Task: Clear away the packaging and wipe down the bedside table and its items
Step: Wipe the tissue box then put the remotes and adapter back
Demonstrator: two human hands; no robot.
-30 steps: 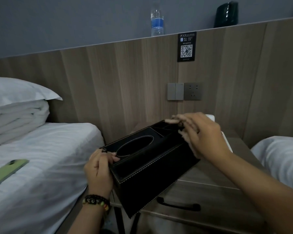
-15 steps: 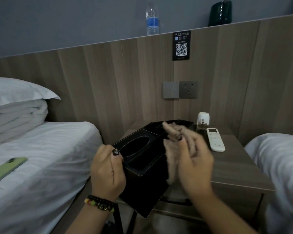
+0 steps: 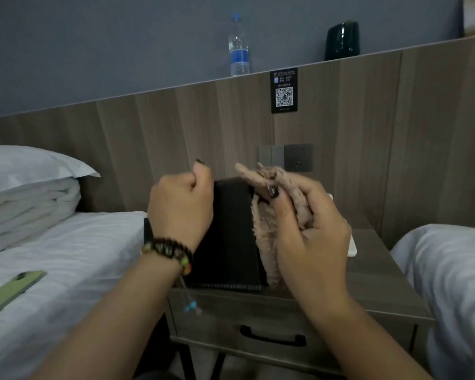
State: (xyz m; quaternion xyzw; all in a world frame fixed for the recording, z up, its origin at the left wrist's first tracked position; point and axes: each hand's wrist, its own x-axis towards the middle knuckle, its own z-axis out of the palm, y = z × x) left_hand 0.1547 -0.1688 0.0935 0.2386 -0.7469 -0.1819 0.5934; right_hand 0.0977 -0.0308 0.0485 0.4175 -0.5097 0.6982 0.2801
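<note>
- Foreground, lower centre: the bench (image 3: 390, 272), a wood-grain bedside unit with a black drawer handle (image 3: 272, 337) on its front, stands between two beds.
- Left: a bed (image 3: 66, 256) with white sheets carries a green phone (image 3: 10, 290) lying flat near its front edge.
- Right: the white bedding of a second bed (image 3: 450, 270) lies just beside the bench.
- Centre: a black tissue box (image 3: 231, 242) with pale stitching along its lower edge is tipped up on the front part of the bench.
- Left hand (image 3: 180, 209), with a beaded bracelet (image 3: 167, 249) at the wrist: its grip is clenched around the left side of the tissue box, thumb raised above the top edge.
- Right hand (image 3: 310, 229): its grip grasps a bunched beige cloth (image 3: 266, 242), the thumb pinching it; the cloth lies against the right side of the tissue box and hangs to the bench.
- Behind the right hand: a white object (image 3: 351, 246) rests on the bench, mostly hidden; its kind cannot be told.
- Left, further back: a pillow (image 3: 30, 165) sits on a folded white duvet (image 3: 28, 209).
- Rear panel: a wooden headboard (image 3: 148, 138) bears a switch and socket plate (image 3: 285, 157) and a black QR-code sign (image 3: 284, 91).
- Top ledge: a water bottle (image 3: 239, 48) and a dark green vessel (image 3: 340, 41) stand upright, well apart.
</note>
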